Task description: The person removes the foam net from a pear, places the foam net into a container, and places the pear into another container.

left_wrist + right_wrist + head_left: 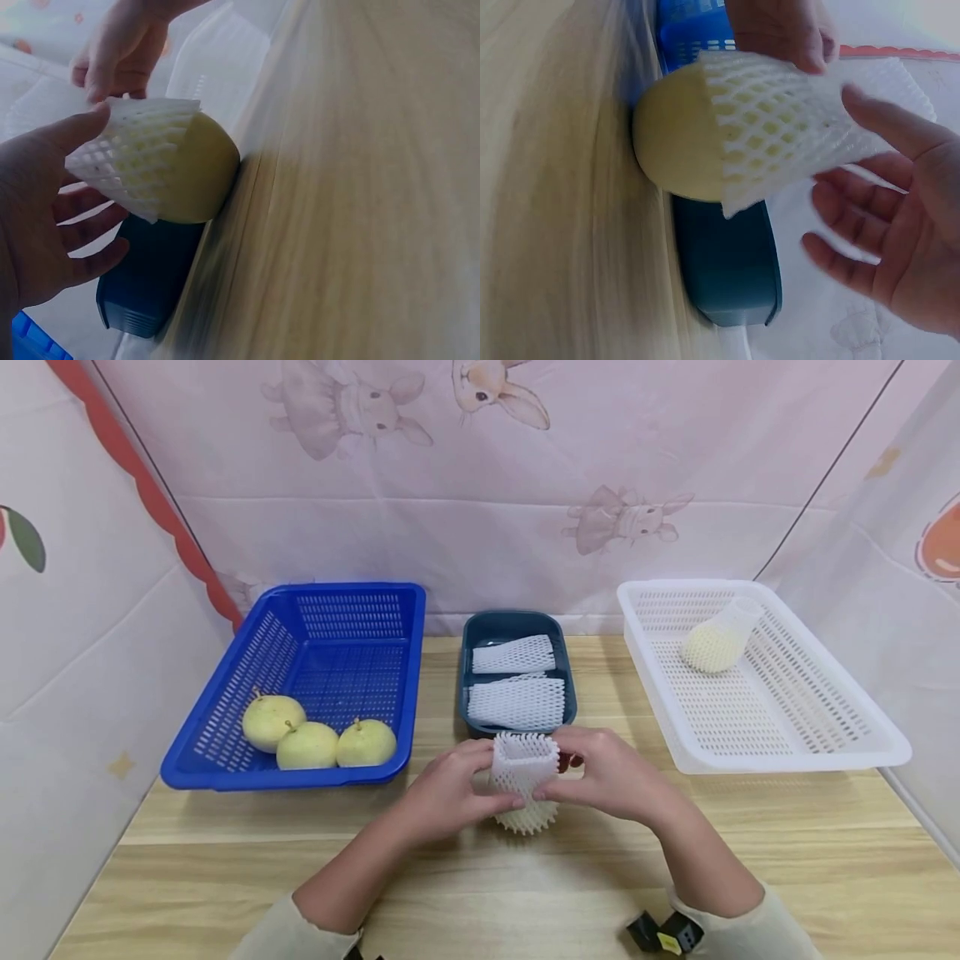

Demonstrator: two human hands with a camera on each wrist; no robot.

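A pale yellow-green pear [214,169] stands on the wooden table, with a white foam net sleeve [525,764] over its upper part. Its lower part is bare in both wrist views. On the left side, my left hand [457,785] holds the sleeve between thumb and fingers. Opposite it, my right hand [603,772] grips the sleeve's other side, its thumb in front; the lower fingers [840,259] stay off the net. Above the pear, the sleeve's top end opens upward. Right behind is a dark teal tray [517,622] with more flat foam net sleeves [517,703] in its two compartments.
At the left sits a blue basket [416,693] with three bare pears [307,746] near its front. A white basket [787,762] on the right holds one pear in a foam net [716,643]. Printed fabric [480,527] hangs behind and along both sides.
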